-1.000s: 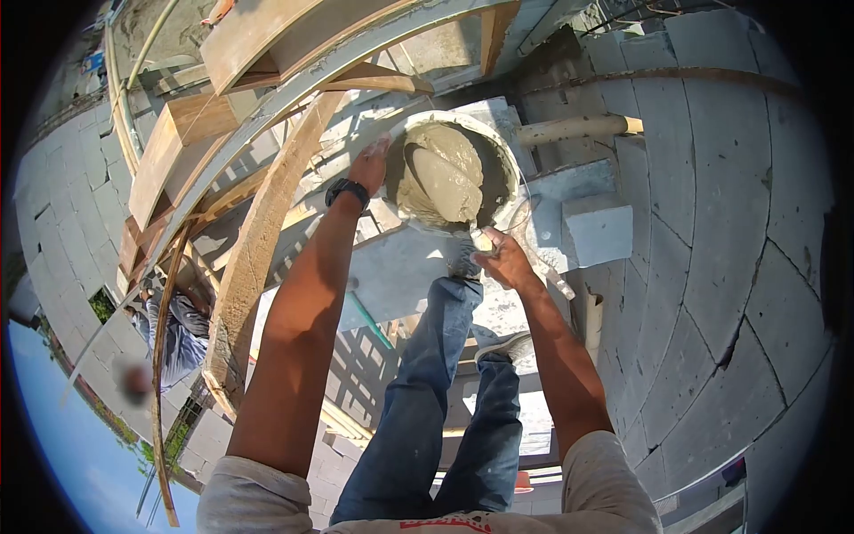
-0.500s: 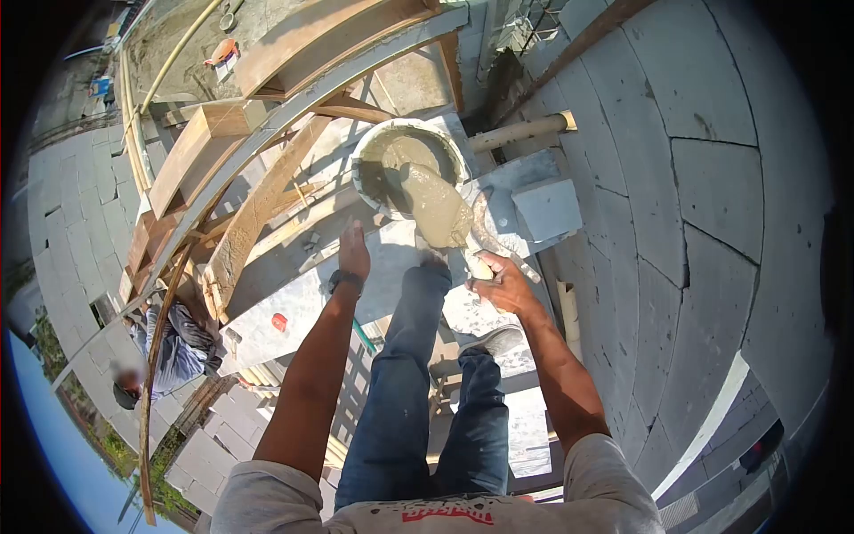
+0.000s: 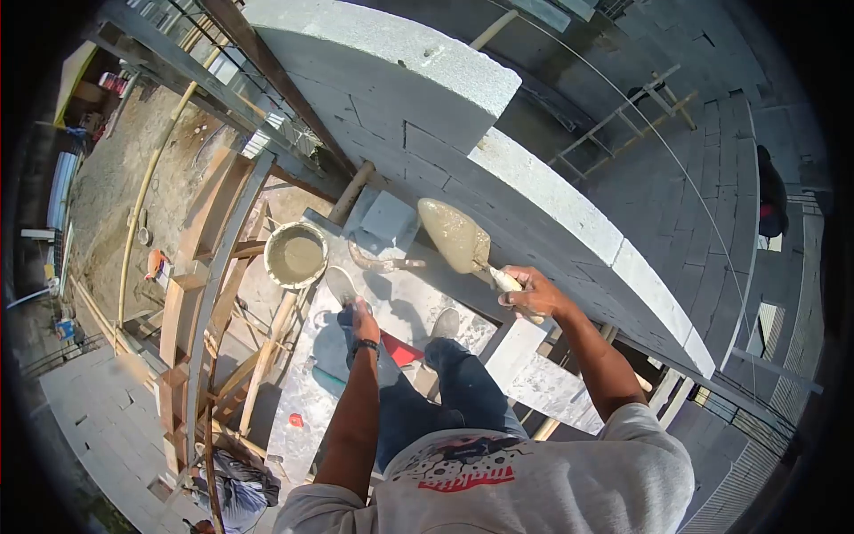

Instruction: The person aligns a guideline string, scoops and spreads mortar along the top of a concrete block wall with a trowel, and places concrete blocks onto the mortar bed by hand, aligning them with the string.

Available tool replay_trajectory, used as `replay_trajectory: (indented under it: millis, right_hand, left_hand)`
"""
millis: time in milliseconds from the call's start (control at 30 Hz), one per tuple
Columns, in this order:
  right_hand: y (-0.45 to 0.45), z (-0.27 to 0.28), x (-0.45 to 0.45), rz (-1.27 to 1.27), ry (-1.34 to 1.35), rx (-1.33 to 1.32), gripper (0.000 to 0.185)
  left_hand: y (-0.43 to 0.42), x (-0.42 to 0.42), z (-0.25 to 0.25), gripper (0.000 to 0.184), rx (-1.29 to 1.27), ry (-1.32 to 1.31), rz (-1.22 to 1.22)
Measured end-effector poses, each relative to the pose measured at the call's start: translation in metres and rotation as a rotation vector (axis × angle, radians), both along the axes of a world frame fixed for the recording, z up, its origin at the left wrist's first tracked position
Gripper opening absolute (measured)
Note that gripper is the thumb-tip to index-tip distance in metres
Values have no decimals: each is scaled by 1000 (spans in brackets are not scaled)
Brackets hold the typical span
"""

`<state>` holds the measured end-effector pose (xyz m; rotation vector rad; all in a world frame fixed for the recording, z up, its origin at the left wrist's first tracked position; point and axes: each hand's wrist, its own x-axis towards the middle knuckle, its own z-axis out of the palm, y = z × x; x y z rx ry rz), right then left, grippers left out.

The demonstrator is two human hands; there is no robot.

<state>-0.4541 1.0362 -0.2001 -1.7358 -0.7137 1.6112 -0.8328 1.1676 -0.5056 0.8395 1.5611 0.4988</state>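
Watching remotely, I have the right hand (image 3: 527,294) with its fingers clenched around the handle of the trowel (image 3: 505,280), whose broad blade is loaded with wet mortar (image 3: 452,233) and hangs in the air beside the block wall (image 3: 551,198). My first worry is that load: if the wrist rolled or the blade tip dipped, the mortar could slide off into the gap by the wall or down its face. A quick swing could also knock the blade on the wall's edge and shake some loose. The left hand (image 3: 363,322) looks released, its fingers extended and gripping nothing I can see, so nothing steadies the trowel from that side. Footing is my other concern: both shoes (image 3: 341,285) (image 3: 446,323) are on or over a splattered platform (image 3: 307,400), with a hammer-like tool (image 3: 391,263) and a loose block (image 3: 388,219) near them, so a careless step could cause a stumble. The mortar bucket (image 3: 269,258) sits by the platform's edge, where a kick might tip it.
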Motion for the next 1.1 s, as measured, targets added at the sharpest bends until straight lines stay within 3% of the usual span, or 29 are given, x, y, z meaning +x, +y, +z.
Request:
replay_trajectory:
  millis: [67,133,167,267,300,333,433,533,567,600,667,733,767,867,967,1067,1100]
  right_hand:
    - [-19,25,33,-45,-85,-27,30]
    - [-30,23,70,29,-320,15,32]
    - [-26,25,82,30,-429,21,35]
    - [-13,24,108,81,-813,41,44]
    - [-6,18,112,119,-985,55,45]
    - [-5,12,116,158,-1154,65,47]
    - [-12,-5,127,153,-1202,25,48]
    - [-59,-12,137,164,-1212,-6,47]
    - [-79,-9,137,135,-1234,-12,46]
    - [-100,-3,138,108,-1261,-19,46]
    - [-145,-4,144,57,-1247,-64,47]
    - [-185,-4,143,20,-1237,-130,48]
    - [-201,-2,143,6,-1242,-169,48]
    - [-232,-5,158,24,-1263,-241,49]
    - [-247,-14,154,-48,-1293,-194,48]
    - [-218,-18,153,-77,-1311,-133,47]
    - [-205,-23,159,-26,-1306,-165,46]
  left_hand:
    - [-16,18,10,45,304,256,-545]
    - [-32,36,31,38,636,427,-842]
    - [-38,52,46,31,448,332,-713]
    - [-46,60,79,32,784,395,-1060]
    - [-46,69,80,31,407,352,-878]
    - [-48,68,90,32,476,363,-936]
    - [-45,56,117,39,570,419,-1122]
    - [-40,29,87,43,413,395,-922]
    - [-41,27,84,53,373,476,-844]
    - [-44,20,83,67,236,366,-716]
    - [-41,5,67,69,-97,310,-570]
    - [-50,-13,44,73,-66,333,-516]
    - [-46,-18,49,84,-186,267,-469]
    - [-54,-6,55,79,-129,403,-484]
    - [-50,14,83,62,-250,260,-451]
    - [-57,-26,-4,48,775,481,-1111]
    - [-62,-24,-8,57,822,561,-1132]
